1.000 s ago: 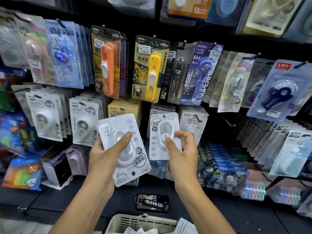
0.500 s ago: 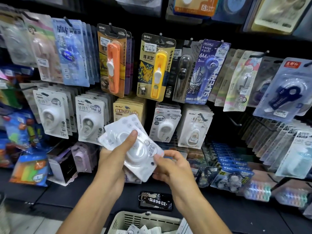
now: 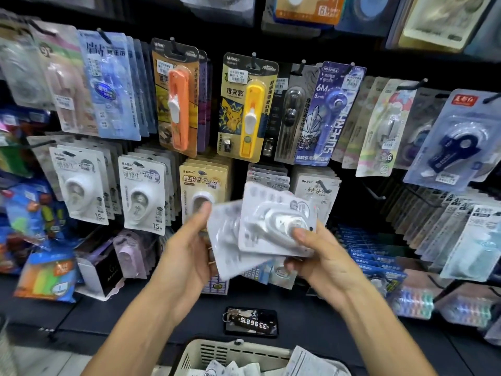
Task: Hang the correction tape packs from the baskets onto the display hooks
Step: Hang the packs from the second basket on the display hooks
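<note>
Step in hand, I'd say: sorting out one pack to hang. Left hand [image 3: 187,256] grips a blurred white correction tape pack [image 3: 225,240], thumb on front, fingers behind. Right hand [image 3: 322,256] pinches a second pack [image 3: 273,221] at its lower right corner, thumb on the blister; it overlaps the left one, in front. Both packs sit between the hands, tilted, held up before the display wall, not yet on any hook.

Next move prob calls for: free one pack, turn it upright, line its top hole w/ a display hook [image 3: 324,185] just above the right hand, where similar white packs hang, then slide it on. Hole is small & motion blur hides it, so aim needs care.

Below the hands: basket [image 3: 230,351] w/ more packs inside, at bottom edge. Between basket & hands, a dark phone w/ key tag [image 3: 250,321] lies on a dark shelf [image 3: 135,313]. Wall behind is packed w/ hanging stationery: yellow pack [image 3: 246,109] & orange pack [image 3: 177,99] above the hands, blue tape pack [image 3: 458,139] up right of the right hand
</note>
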